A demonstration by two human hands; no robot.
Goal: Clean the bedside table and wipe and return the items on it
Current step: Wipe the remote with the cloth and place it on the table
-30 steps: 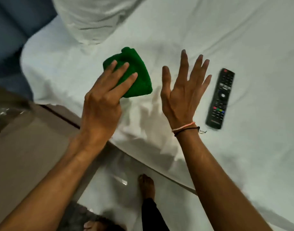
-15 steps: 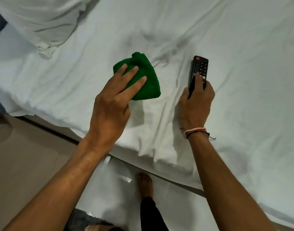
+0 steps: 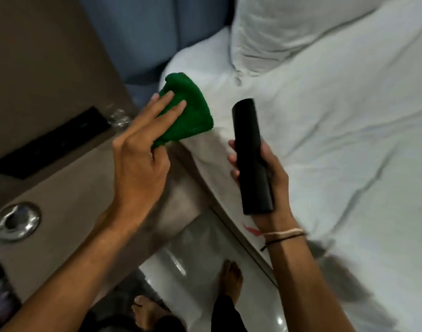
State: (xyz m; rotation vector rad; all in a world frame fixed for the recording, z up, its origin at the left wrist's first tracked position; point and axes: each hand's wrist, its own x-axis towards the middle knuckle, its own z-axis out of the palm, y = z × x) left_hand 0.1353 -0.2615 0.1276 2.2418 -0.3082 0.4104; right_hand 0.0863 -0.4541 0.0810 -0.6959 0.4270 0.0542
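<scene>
Near right, the right hand (image 3: 265, 168) wraps its fingers around the lower half of a black remote (image 3: 252, 156), held back-up above the bed edge (image 3: 348, 140); it looks light, stiff and smooth, so mid-body seems the surest hold. Farther left, the left hand (image 3: 143, 149) pinches a soft green cloth (image 3: 191, 111), two fingers straight across it.

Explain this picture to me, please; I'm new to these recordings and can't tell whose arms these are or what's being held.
There is no machine here: a person wears a camera on the head, looking down at their own arms. The left hand holds a green cloth. The right hand grips a black remote control, its plain back facing the camera, lifted off the white bed. At left is the brown bedside table with a shiny metal dish on it. Bare feet show on the floor below.
</scene>
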